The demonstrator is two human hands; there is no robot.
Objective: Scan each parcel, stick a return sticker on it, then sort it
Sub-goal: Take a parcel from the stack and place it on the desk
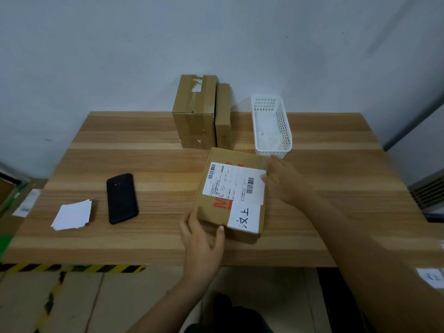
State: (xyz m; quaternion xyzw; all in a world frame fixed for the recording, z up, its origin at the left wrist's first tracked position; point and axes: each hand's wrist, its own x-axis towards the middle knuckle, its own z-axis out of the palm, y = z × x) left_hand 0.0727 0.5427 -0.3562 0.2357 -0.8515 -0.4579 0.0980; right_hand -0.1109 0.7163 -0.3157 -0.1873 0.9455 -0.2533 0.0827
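Two hands and two arms of one person are seen. The left hand (pixel 201 246) is bare. A short nail is seen on its thumb (pixel 221 228). The left arm (pixel 168 299) is bare too, right down to the bottom edge of the picture. The right hand (pixel 284 182) is bare as well, and its fingers are a little blurred. The right arm (pixel 360 248) is bare all the way to the edge of the picture, and it is seen much bigger than the left arm. A dark patch (pixel 237 316) is seen low down between the arms. It may be dark clothing, but it is too blurred to be told.
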